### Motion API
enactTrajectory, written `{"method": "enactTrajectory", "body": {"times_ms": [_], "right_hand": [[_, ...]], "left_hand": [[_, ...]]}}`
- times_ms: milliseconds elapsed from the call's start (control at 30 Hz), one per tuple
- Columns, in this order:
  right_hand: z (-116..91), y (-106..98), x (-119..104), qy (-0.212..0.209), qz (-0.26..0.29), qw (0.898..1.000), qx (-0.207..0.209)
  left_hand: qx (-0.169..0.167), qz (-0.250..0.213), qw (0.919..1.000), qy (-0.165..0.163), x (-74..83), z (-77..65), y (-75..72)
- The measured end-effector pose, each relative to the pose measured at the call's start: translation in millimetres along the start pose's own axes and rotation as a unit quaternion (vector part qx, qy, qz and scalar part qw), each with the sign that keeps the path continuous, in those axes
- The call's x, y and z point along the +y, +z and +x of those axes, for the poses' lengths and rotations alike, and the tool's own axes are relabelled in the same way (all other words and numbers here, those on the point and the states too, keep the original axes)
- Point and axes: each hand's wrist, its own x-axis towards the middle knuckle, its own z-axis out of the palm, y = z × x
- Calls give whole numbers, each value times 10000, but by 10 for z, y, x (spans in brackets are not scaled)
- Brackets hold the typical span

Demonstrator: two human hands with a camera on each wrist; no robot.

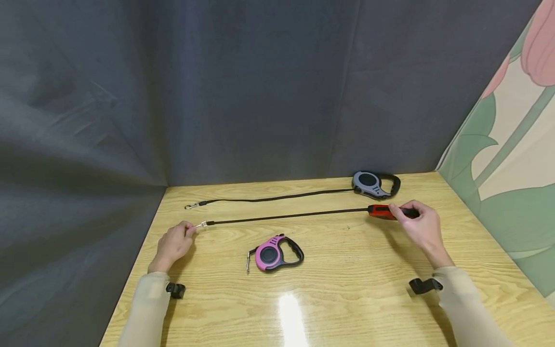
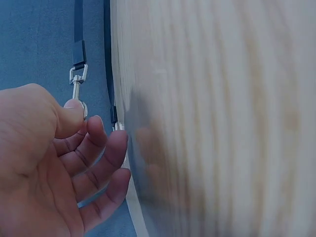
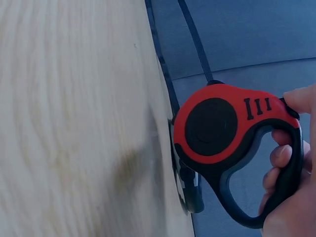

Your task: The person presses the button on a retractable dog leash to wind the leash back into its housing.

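My right hand [image 1: 420, 225] grips the black loop handle of a red retractable dog leash [image 3: 217, 123], fingers through the loop and thumb at its button. From its case a black strap [image 1: 286, 215] runs taut to the left. At the far end, my left hand [image 1: 174, 242] pinches the silver snap hook [image 2: 76, 89] between thumb and index finger, the other fingers loosely bent. Behind this strap lies a grey-blue retractable leash [image 1: 367, 183], its strap [image 1: 277, 197] drawn out across the table. Between my hands, nearer me, rests a pink retractable leash [image 1: 268, 254].
The wooden table [image 1: 225, 308] meets a dark grey curtain [image 1: 260, 96] at the back and left. A flower-patterned cloth [image 1: 511, 159] hangs on the right. The grey-blue leash's hook [image 1: 191, 206] lies just beyond my left hand. The pink leash's hook [image 1: 248, 264] points toward me.
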Motion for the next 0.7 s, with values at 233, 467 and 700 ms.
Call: {"method": "enactTrajectory", "body": {"times_ms": [233,467,700], "right_hand": [[0,-71,19,-115,23,9999,-101],[-7,-65,70,-21,575,9983,21],[-26,-82,40,-124,658,9976,-154]], "left_hand": [[-62,86,9998,172,-8,-17,-21],[-35,120,9994,335,-6,-58,-27],[51,62,9994,345,62,-58,-34]]}}
